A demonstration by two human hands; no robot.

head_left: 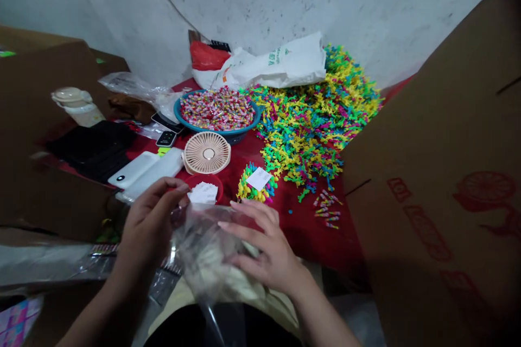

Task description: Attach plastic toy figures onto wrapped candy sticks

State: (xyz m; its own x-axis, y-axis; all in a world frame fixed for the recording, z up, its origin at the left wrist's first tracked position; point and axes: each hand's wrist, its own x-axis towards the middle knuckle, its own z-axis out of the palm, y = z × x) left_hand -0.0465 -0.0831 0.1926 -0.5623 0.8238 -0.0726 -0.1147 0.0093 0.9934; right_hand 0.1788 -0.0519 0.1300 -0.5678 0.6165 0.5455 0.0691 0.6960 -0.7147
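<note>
Scuffed whitish wall [260, 0] closes off the far side; before it spreads a table covered in deep red material [301, 236], with a tall brown cardboard box with red print [439, 184] standing on the right. At the near edge, above the lap, hangs a thin clear plastic bag [205, 260]; the left hand [152, 211] pinches its upper left edge between thumb and fingers; the right hand [268, 244] has its fingers spread over the bag's right side, apparently touching it without clenching, though how firmly it presses I cannot tell.

Just beyond the hands lie a shallow round red dish [220, 187] of small white paper slips [203, 193] and, to its right, a small pile of brightly coloured plastic figures [244, 188] topped by a white paper card [259, 178]; farther right is a loose group of small pink-and-yellow tube-shaped pieces [325, 210].

Should the left pinch loosen, the limp bag could slide into the lap; a hard pull by spread fingers could tear or crumple the film; a forward sweep of the right hand might tip the card off or scatter the small pile, as both sit close and unsecured; the slips, loose beside a round beige fan [208, 153], could blow about if it ran toward them.
</note>
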